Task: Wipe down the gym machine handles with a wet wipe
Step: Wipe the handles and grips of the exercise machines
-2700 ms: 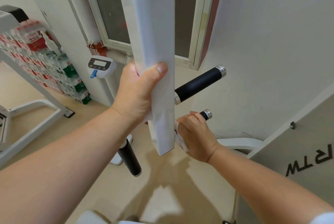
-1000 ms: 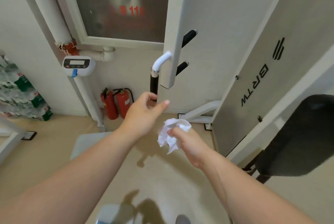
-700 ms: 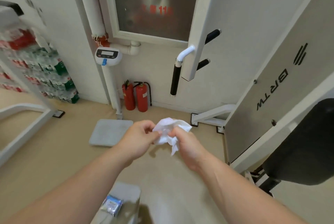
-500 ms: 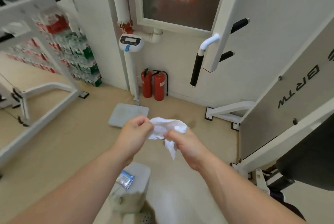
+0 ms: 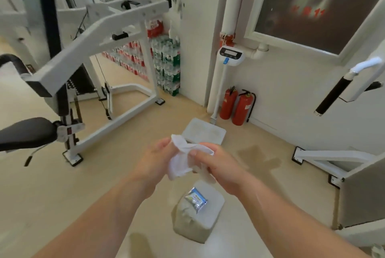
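Note:
A crumpled white wet wipe (image 5: pixel 181 158) hangs between both hands at the centre of the view. My left hand (image 5: pixel 155 163) pinches its left side and my right hand (image 5: pixel 218 166) grips its right side. The machine's black handle (image 5: pixel 331 94) hangs from a white arm at the far right, well away from my hands. A second short black grip (image 5: pixel 375 86) shows behind that arm. A wipe packet (image 5: pixel 195 197) lies on a grey block (image 5: pixel 187 223) below my hands.
A white cable machine frame (image 5: pixel 100 26) with a black seat (image 5: pixel 25 132) fills the left. A floor scale (image 5: pixel 205 131) with a post display, two red fire extinguishers (image 5: pixel 237 104) and stacked bottled water (image 5: pixel 164 64) stand by the far wall.
I let go of the machine's arm and handle and stepped back. My view swung left. Both hands came together on the wipe, which now hangs more spread out.

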